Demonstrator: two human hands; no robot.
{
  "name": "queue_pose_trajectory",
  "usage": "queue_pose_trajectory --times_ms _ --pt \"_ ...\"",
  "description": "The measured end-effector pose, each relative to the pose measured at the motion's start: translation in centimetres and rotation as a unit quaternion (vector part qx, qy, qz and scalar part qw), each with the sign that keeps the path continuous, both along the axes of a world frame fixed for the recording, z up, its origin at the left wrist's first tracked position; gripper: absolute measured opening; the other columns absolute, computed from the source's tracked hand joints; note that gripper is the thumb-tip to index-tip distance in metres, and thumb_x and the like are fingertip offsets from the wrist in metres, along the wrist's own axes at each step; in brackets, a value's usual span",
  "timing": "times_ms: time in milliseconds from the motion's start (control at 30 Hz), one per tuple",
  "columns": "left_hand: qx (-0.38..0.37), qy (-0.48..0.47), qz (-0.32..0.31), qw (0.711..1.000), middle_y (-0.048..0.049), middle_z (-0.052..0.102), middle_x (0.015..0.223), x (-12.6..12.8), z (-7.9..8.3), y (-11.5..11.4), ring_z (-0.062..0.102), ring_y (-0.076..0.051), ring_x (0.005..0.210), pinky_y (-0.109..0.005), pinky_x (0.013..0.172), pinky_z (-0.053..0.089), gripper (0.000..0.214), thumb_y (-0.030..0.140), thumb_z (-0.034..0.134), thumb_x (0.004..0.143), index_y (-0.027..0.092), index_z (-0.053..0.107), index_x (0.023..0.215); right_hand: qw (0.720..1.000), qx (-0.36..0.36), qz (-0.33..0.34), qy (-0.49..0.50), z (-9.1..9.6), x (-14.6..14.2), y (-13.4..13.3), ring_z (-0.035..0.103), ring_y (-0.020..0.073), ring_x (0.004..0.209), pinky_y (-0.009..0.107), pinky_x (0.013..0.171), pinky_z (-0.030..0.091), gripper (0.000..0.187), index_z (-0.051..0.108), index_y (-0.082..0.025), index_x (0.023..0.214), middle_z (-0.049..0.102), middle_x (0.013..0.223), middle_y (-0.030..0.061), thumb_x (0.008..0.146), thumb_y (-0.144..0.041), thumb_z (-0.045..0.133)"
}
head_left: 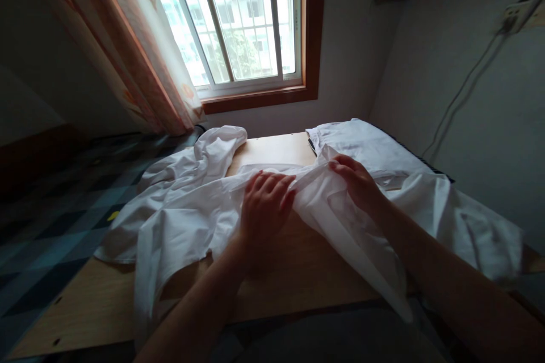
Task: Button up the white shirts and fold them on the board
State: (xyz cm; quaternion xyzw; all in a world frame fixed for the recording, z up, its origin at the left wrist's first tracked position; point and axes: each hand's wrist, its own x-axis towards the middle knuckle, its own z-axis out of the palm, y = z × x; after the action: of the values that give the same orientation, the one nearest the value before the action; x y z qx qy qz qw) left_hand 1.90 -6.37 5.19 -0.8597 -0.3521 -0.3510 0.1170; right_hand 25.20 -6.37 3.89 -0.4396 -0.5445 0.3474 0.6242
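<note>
A thin white garment [187, 204] lies crumpled and spread across the wooden board [276, 272]. My left hand [267, 201] is at the middle of it, fingers curled over a raised fold and the thumb close to them. To its right, my right hand [355, 181] pinches the cloth between thumb and fingers. Between the two hands the fabric is drawn into a narrow gathered strip. A loose, sheer piece hangs from my right hand toward the board's front edge. The left part of the garment drapes over that board, with one strip hanging at the front.
A folded white cloth stack [370, 144] rests at the back right, with a dark edge beneath it. On the left is a checked bed cover [46, 221]. A window [247, 22], a curtain [128, 39] and a wall socket with a cable [515, 17] are beyond.
</note>
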Motion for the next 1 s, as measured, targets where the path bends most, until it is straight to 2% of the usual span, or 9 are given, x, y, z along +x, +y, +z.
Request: queue_pose_trajectory --times_ms 167,300,500,567,633,700,800,900,1000 --pt "-0.177 0.049 -0.136 0.973 -0.0093 0.071 0.108 -0.4 -1.5 1.5 0.064 -0.024 0.101 -0.041 0.093 0.049 0.026 0.023 0.050 0.095 0.019 0.063 0.117 0.999 -0.005 -0.030 0.034 -0.7 0.9 0.6 0.050 0.0169 0.065 0.029 0.060 0.043 0.020 0.053 -0.025 0.077 0.052 0.070 -0.0011 0.081 -0.044 0.055" --pt "-0.261 -0.030 -0.186 0.947 -0.0111 0.070 0.115 -0.7 -2.2 2.3 0.064 -0.022 0.104 -0.037 0.094 0.051 0.029 0.022 0.051 0.093 0.017 0.064 0.119 0.999 -0.006 -0.052 -0.014 -1.5 1.8 0.9 0.054 0.0222 0.072 0.033 0.062 0.046 0.022 0.058 -0.027 0.083 0.058 0.073 0.0022 0.083 -0.049 0.054" --pt "-0.479 -0.242 -0.204 0.819 -0.0101 0.074 0.105 -0.2 -3.0 1.7 0.069 -0.021 0.091 -0.030 0.080 0.057 0.041 0.042 0.070 0.081 0.014 0.071 0.111 0.993 -0.098 0.031 0.056 -0.1 1.8 0.4 0.056 0.0201 0.065 0.033 0.060 0.047 0.022 0.057 -0.023 0.080 0.059 0.067 0.0019 0.080 -0.045 0.057" --pt "-0.505 -0.267 -0.195 0.797 -0.0101 0.075 0.103 0.0 -3.3 1.7 0.070 -0.022 0.090 -0.031 0.080 0.057 0.046 0.046 0.075 0.076 0.014 0.073 0.108 0.991 -0.101 0.053 0.067 0.8 1.7 -0.2 0.058 0.0191 0.065 0.032 0.060 0.048 0.019 0.059 -0.023 0.086 0.061 0.072 0.0014 0.079 -0.041 0.057" --pt "-0.487 -0.273 -0.194 0.807 -0.0094 0.075 0.101 0.2 -3.7 1.7 0.070 -0.021 0.088 -0.030 0.079 0.057 0.045 0.049 0.074 0.076 0.014 0.074 0.105 0.998 -0.040 0.040 0.024 1.6 1.6 -1.1 0.063 0.0217 0.078 0.035 0.070 0.051 0.024 0.061 -0.024 0.100 0.066 0.087 0.0031 0.081 -0.039 0.056" --pt "-0.431 -0.257 -0.191 0.844 -0.0075 0.076 0.097 0.6 -3.8 1.7 0.069 -0.019 0.086 -0.028 0.077 0.057 0.038 0.046 0.071 0.080 0.015 0.075 0.100 0.996 0.058 0.005 -0.070 2.3 1.3 -2.1 0.063 0.0257 0.103 0.041 0.090 0.049 0.033 0.060 -0.027 0.114 0.067 0.110 0.0056 0.085 -0.039 0.053" --pt "-0.322 -0.211 -0.174 0.906 -0.0046 0.075 0.093 0.9 -3.8 1.5 0.069 -0.017 0.081 -0.025 0.075 0.056 0.022 0.036 0.067 0.085 0.019 0.075 0.096 0.952 0.165 -0.023 -0.258 2.6 0.2 -3.4 0.050 0.0287 0.127 0.048 0.109 0.034 0.041 0.058 -0.027 0.125 0.061 0.131 0.0072 0.087 -0.041 0.059" --pt "-0.256 -0.179 -0.176 0.933 -0.0052 0.074 0.094 0.9 -3.5 1.5 0.069 -0.017 0.081 -0.025 0.075 0.055 0.017 0.030 0.065 0.088 0.020 0.074 0.099 0.900 0.168 -0.009 -0.403 1.8 -1.0 -3.7 0.051 0.0306 0.125 0.053 0.111 0.030 0.053 0.055 -0.025 0.132 0.065 0.125 0.0088 0.083 -0.041 0.068" --pt "-0.245 -0.162 -0.201 0.934 -0.0070 0.073 0.100 0.6 -3.3 1.7 0.069 -0.017 0.084 -0.025 0.075 0.055 0.018 0.028 0.063 0.090 0.020 0.073 0.102 0.878 0.114 0.014 -0.465 0.9 -1.6 -3.2 0.061 0.0289 0.105 0.048 0.101 0.039 0.037 0.064 -0.022 0.118 0.071 0.106 0.0088 0.084 -0.036 0.067"
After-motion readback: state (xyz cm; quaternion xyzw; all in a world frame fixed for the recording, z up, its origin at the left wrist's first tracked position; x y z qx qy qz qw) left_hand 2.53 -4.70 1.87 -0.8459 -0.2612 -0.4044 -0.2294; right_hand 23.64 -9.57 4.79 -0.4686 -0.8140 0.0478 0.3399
